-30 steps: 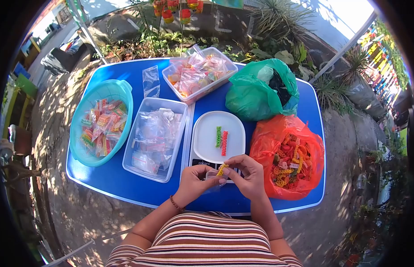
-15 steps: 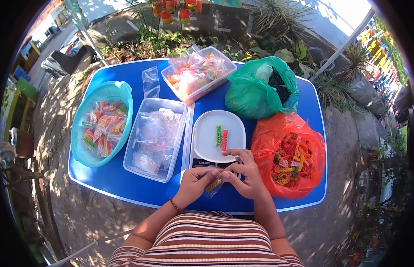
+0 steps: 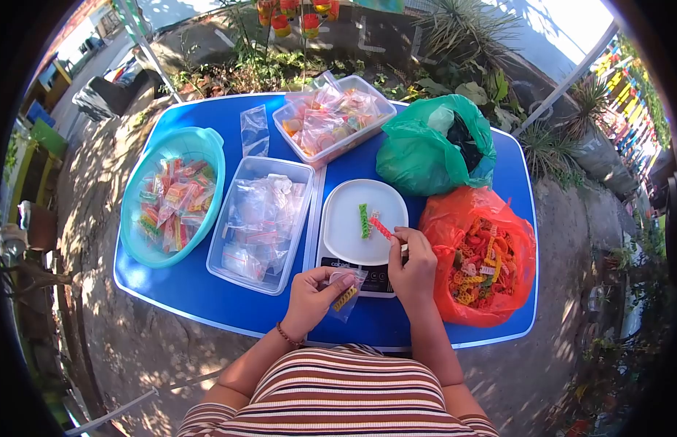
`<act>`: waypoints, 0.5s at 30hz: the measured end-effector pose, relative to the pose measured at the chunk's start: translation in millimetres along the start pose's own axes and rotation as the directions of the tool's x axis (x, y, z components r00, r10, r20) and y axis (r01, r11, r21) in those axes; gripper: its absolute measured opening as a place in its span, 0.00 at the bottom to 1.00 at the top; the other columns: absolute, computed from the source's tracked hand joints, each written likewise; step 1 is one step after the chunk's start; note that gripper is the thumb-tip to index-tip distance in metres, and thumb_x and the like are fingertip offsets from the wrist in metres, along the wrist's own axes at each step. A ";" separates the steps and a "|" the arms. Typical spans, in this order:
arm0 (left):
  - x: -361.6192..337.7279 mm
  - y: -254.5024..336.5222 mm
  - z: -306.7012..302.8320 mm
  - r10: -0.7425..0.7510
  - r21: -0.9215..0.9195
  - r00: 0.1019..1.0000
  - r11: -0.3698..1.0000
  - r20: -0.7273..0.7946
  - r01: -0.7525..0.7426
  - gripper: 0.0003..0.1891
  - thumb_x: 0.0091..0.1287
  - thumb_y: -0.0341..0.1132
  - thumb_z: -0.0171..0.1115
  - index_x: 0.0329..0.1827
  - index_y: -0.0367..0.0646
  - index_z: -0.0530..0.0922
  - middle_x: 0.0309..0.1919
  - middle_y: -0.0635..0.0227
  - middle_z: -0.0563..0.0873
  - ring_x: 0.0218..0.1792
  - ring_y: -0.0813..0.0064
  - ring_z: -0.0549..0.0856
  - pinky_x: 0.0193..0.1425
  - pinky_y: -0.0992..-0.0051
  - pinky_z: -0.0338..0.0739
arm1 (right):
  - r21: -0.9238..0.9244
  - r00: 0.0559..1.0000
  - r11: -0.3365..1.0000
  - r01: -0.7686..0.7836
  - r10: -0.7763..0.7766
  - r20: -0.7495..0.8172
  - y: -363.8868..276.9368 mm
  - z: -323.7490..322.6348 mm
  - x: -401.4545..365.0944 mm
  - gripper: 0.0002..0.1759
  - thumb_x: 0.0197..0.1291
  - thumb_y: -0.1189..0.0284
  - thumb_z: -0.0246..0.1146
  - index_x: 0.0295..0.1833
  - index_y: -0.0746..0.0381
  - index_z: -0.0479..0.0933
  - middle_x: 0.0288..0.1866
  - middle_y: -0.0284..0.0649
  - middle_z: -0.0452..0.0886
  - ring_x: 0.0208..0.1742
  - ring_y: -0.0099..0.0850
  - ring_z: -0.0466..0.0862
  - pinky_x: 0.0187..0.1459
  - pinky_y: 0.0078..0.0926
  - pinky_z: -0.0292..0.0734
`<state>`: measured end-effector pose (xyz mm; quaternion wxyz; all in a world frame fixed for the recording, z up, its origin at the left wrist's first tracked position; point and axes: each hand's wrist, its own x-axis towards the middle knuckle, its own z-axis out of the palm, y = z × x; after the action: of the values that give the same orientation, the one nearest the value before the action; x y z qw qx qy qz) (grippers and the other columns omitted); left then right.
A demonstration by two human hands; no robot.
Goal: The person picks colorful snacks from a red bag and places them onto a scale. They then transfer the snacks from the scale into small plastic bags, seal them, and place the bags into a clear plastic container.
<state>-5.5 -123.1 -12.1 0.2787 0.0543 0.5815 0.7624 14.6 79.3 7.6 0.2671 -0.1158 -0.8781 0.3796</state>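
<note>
My left hand [image 3: 314, 297] is closed on a small clear plastic bag [image 3: 351, 309] with a yellow lattice-shaped piece [image 3: 345, 298] inside. Between the fingertips of my right hand [image 3: 413, 264] is a red lattice-shaped piece [image 3: 380, 228], pinched over the white plate [image 3: 346, 244] of a kitchen scale [image 3: 376, 275]. A green piece [image 3: 364, 221] lies on that plate, with a small pale bit beside it. Right of my right hand, an open red plastic bag [image 3: 440, 284] holds many coloured pieces [image 3: 484, 255].
A teal basket [image 3: 129, 218] of filled packets stands at the left. Next to it is a clear tub [image 3: 216, 244] of empty bags. Another tub [image 3: 342, 153] with packets sits at the back. A green plastic bag [image 3: 415, 160] stands at the back right of the blue table [image 3: 171, 298].
My hands have moved apart. My right hand has taken hold of the red piece on the scale plate and tilted it. The small bag in my left hand now shows more fully.
</note>
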 end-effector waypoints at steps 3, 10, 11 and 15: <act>1.9 3.5 0.1 0.011 0.049 1.000 0.999 -0.007 -0.010 0.13 0.70 0.34 0.75 0.49 0.32 0.88 0.39 0.63 0.93 0.40 0.80 0.91 0.46 0.79 0.87 | 0.344 0.990 0.932 -0.114 0.076 0.121 0.5 -16.2 -5.7 0.02 0.69 0.81 0.66 0.43 0.70 0.82 0.36 0.44 0.87 0.33 0.31 0.88 0.37 0.25 0.81; 0.9 10.4 4.3 0.058 0.147 0.995 0.987 0.075 -0.069 0.14 0.65 0.32 0.78 0.48 0.32 0.88 0.39 0.61 0.93 0.39 0.80 0.91 0.45 0.79 0.86 | 0.304 0.914 0.948 0.091 -0.201 0.352 -12.1 -55.7 -3.5 0.06 0.64 0.84 0.69 0.46 0.68 0.84 0.37 0.42 0.87 0.39 0.30 0.89 0.41 0.26 0.82; 0.7 11.0 5.1 0.057 0.159 0.994 0.985 0.092 -0.071 0.14 0.65 0.32 0.79 0.49 0.32 0.88 0.39 0.60 0.93 0.40 0.79 0.91 0.44 0.79 0.86 | 0.292 0.904 0.952 0.095 -0.205 0.374 -12.4 -56.6 -3.0 0.07 0.63 0.84 0.70 0.46 0.68 0.84 0.37 0.42 0.87 0.39 0.30 0.89 0.41 0.26 0.82; -0.5 16.6 8.5 0.007 0.326 0.985 0.943 0.172 -0.063 0.13 0.66 0.34 0.78 0.47 0.34 0.90 0.38 0.64 0.93 0.36 0.83 0.89 0.42 0.80 0.84 | 0.384 0.956 0.916 -0.120 0.002 0.294 -23.3 -48.0 -8.4 0.08 0.60 0.83 0.72 0.45 0.66 0.86 0.39 0.43 0.88 0.39 0.33 0.90 0.40 0.26 0.82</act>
<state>-7.7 -118.9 6.0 0.3000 0.1748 0.6745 0.6516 48.3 89.0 48.7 0.1423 -0.0305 -0.8080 0.5710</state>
